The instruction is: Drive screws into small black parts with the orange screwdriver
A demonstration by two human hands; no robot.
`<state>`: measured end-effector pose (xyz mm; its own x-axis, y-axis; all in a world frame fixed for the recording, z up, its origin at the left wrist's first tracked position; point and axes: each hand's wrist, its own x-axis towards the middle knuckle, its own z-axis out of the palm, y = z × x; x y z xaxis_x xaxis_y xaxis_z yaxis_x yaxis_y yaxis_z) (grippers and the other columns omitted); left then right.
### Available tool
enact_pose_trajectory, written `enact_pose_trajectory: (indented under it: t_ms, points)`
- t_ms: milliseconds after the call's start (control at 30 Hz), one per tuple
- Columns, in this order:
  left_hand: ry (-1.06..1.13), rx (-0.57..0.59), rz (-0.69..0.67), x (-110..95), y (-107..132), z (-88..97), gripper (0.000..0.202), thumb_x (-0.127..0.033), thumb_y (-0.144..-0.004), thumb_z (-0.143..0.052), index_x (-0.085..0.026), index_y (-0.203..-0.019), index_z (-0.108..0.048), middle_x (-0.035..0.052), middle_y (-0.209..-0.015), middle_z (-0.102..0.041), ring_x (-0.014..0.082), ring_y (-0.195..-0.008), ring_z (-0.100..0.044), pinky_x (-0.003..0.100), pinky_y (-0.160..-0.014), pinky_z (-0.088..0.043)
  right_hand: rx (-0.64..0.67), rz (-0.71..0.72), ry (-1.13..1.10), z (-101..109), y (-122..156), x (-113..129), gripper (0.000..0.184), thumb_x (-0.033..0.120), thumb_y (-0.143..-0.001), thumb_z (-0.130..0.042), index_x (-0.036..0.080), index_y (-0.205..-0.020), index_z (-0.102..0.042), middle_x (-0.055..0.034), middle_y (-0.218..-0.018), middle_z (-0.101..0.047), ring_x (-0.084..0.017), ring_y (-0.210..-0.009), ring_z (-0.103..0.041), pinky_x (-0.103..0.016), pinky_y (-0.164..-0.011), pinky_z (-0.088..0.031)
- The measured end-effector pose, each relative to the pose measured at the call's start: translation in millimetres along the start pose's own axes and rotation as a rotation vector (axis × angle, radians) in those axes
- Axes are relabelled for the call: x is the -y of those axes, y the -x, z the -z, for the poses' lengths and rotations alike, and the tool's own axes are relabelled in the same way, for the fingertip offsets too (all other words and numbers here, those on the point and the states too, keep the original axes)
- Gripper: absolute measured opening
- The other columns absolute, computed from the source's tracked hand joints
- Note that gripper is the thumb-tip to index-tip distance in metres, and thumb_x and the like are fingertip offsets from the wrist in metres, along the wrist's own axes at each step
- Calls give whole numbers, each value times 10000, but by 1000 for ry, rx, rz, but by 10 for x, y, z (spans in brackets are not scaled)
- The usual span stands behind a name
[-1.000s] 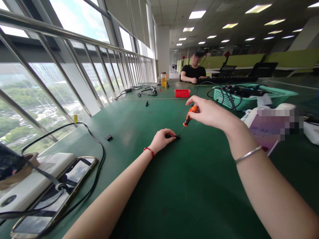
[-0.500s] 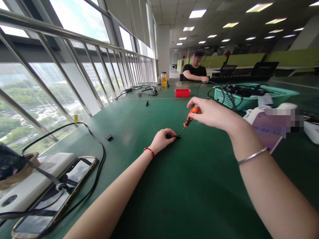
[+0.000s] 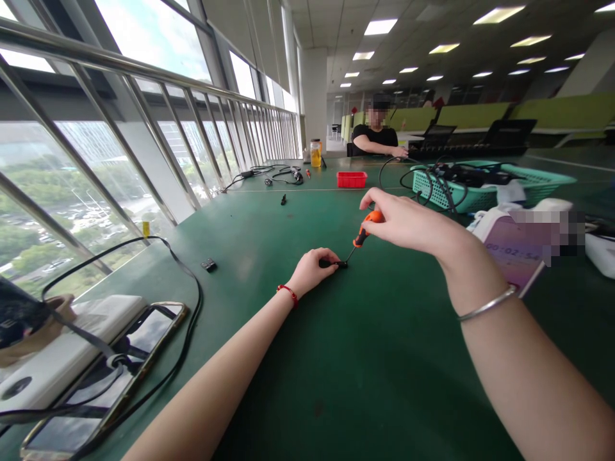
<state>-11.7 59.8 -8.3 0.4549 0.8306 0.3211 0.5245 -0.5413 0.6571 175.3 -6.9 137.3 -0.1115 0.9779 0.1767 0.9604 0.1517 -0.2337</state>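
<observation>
Holding the small black part point(image 3: 331, 263) flat on the green worktop point(image 3: 384, 358), the left hand point(image 3: 311, 269) has its grip pressed together on it, fingertips pinning it just under the tool's tip. The right hand point(image 3: 408, 224) has its grip pinched around the orange handle of the screwdriver point(image 3: 361, 235), up and to the right of the left grip, so the shaft slants down and left into the part.

Doing this well, by my judgement, calls for bringing the handle more nearly upright over the tip (a slanted shaft tends to ride out of a screw head), pressing lightly downward along the shaft, and turning with the fingertips alone while the wrist keeps quiet. The left fingers should keep the part from spinning and stay clear of the blade's point. Whether the tip sits in a screw cannot be told; the part is too small.

Another small black piece point(image 3: 208, 264) lies well off to the left of the left grip, and a teal basket point(image 3: 480, 192) of cables stands beyond the right grip. A person in a black shirt point(image 3: 375, 137) sits at the far end.
</observation>
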Motion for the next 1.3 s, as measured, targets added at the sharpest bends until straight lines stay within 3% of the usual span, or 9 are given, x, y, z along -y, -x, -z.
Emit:
enact_pose_trajectory:
  t_ms: [67, 233, 400, 567, 767, 933, 1033, 1100, 1300]
  points:
    - [1, -2, -6, -9, 0, 1, 120, -201, -752, -607, -162, -842, -676, 33, -867, -703, 164, -818, -631, 270, -780, -486, 22, -5, 5, -15, -10, 24, 265, 421, -854, -401, 252, -986, -558, -59, -928, -640, -200, -737, -567, -277, -589, -362]
    - [13, 1, -9, -31, 7, 11, 111, -196, -757, -610, -156, -837, -676, 37, -859, -701, 162, -804, -630, 267, -767, -488, 6, -86, 2, -75, -65, 50, 418, 452, -906, -258, 218, -798, -587, -87, -847, -644, -210, -726, -566, -296, -598, -343]
    - [16, 8, -5, -31, 5, 8, 112, -198, -758, -610, -155, -838, -676, 38, -863, -699, 164, -805, -629, 271, -771, -491, 4, -48, -102, -62, -91, -11, 232, 409, -832, -407, 231, -895, -541, -46, -868, -627, -171, -669, -547, -269, -551, -339]
    - [23, 10, -2, -17, -6, 1, 116, -205, -760, -608, -161, -842, -677, 33, -862, -701, 163, -811, -631, 271, -781, -494, -18, 35, -129, -10, -81, -27, 255, 361, -747, -557, 243, -969, -520, -22, -889, -625, -154, -689, -553, -249, -566, -354]
    - [30, 11, -9, -12, -1, 5, 107, -213, -761, -608, -161, -829, -674, 33, -862, -700, 160, -814, -629, 265, -783, -494, 201, -46, -135, 26, -49, 19, 427, 583, -859, -358, 210, -841, -565, -7, -562, -538, -145, -511, -496, -266, -531, -331]
    - [31, 17, 2, -33, 2, 15, 115, -218, -765, -602, -159, -833, -673, 37, -866, -699, 165, -815, -628, 274, -783, -495, 22, -10, -77, 5, -36, 6, 271, 452, -835, -439, 251, -993, -532, -31, -832, -623, -166, -647, -541, -263, -561, -350]
    - [28, 16, 8, -42, 1, 15, 112, -218, -765, -602, -164, -832, -673, 35, -871, -700, 166, -819, -628, 276, -788, -494, -17, 22, -67, 2, -25, -5, 341, 373, -789, -494, 255, -1109, -476, -32, -913, -624, -159, -654, -538, -262, -570, -357]
    - [26, 14, 5, -39, 0, 14, 112, -220, -765, -603, -163, -831, -673, 36, -870, -700, 168, -822, -628, 278, -791, -492, 1, 10, -63, 7, -21, -6, 349, 391, -801, -476, 246, -1119, -472, -31, -876, -619, -157, -631, -529, -264, -558, -352]
    - [13, 11, -9, -16, -3, 11, 112, -216, -764, -605, -157, -828, -675, 38, -860, -698, 169, -814, -625, 279, -783, -484, 159, -30, -42, 16, -35, -34, 342, 471, -882, -342, 213, -890, -566, -31, -702, -581, -150, -562, -502, -268, -534, -334]
